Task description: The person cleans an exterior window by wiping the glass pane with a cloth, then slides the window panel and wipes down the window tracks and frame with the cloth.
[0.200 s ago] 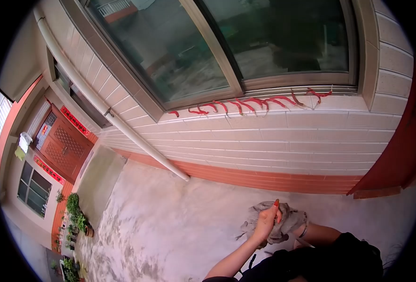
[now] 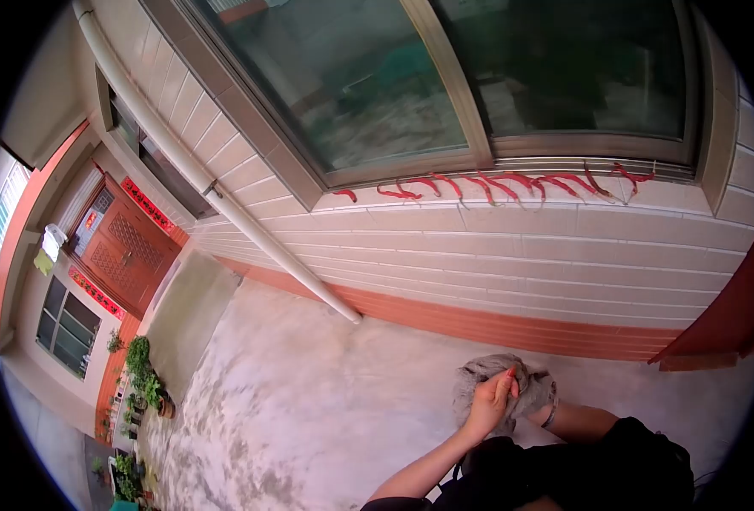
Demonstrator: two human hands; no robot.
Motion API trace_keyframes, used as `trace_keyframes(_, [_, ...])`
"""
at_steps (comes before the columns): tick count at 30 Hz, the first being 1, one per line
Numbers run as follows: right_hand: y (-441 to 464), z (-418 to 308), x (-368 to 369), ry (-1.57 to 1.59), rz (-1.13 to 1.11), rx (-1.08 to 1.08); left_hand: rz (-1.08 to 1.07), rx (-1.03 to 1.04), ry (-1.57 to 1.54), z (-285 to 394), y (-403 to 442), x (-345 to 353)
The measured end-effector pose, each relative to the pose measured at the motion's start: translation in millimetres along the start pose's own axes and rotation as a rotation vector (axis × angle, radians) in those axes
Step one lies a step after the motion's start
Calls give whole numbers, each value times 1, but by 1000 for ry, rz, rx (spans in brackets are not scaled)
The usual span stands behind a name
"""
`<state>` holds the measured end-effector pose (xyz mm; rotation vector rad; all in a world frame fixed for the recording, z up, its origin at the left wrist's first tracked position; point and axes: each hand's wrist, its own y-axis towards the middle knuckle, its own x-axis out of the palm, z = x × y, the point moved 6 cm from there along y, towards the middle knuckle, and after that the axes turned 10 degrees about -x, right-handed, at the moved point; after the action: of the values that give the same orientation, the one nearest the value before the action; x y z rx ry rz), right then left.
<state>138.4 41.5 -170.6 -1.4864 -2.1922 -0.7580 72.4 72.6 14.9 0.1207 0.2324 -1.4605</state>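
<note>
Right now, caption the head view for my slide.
Left hand clutching a crumpled grey cloth, with red chili peppers lined along the windowsill beyond.

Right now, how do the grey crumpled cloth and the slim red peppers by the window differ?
Colour: the grey crumpled cloth is dull; the slim red peppers are vivid. Shape: the cloth is one bunched mass; the peppers are thin, curved pieces in a row. State: the cloth is in the left hand; the peppers lie along the pale window ledge.

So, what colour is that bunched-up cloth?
The cloth is a dull, brownish grey, seen best in the head view.
</note>
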Motion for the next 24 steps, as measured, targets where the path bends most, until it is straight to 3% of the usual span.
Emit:
trace_keyframes(1, [-19, 10, 4, 192, 177, 46, 34, 116, 69, -4, -1, -15])
trace_keyframes(2, [13, 12, 41, 8, 44, -71, 67, 267, 187, 5, 7, -47])
trace_keyframes(5, [71, -4, 108, -637, -356, -368, 103, 435, 263, -4, 21, -103])
trace_keyframes(6, [82, -5, 129, -846, -488, -459, -75, 211, 549, -33, 29, -117])
trace_keyframes(7, [94, -9, 148, -1058, -627, -560, -57, 213, 541, -25, 34, -136])
trace_keyframes(9, [125, -21, 168, -948, -611, -488, -190, 394, 529, -1, 38, -166])
trace_keyframes(10, [142, -25, 172, -841, -577, -414, -371, 201, 348, -13, 44, -181])
trace_keyframes(12, [175, -17, 179, -719, -553, -348, -366, 251, 250, 3, 49, -230])
trace_keyframes(15, [228, 4, 205, -1112, -609, -433, -320, 251, 135, -8, 69, -318])
trace_keyframes(17, [266, 8, 240, -626, -535, -92, -94, 167, 199, -38, 97, -390])
trace_keyframes(20, [309, 53, 291, 670, -589, 377, 269, -217, -85, -172, 113, -507])
trace_keyframes(21, [324, 62, 308, 805, -589, 465, 400, -371, -263, -227, 102, -544])
trace_keyframes(24, [369, 122, 351, 617, -549, 544, 834, -699, -445, -327, 14, -603])
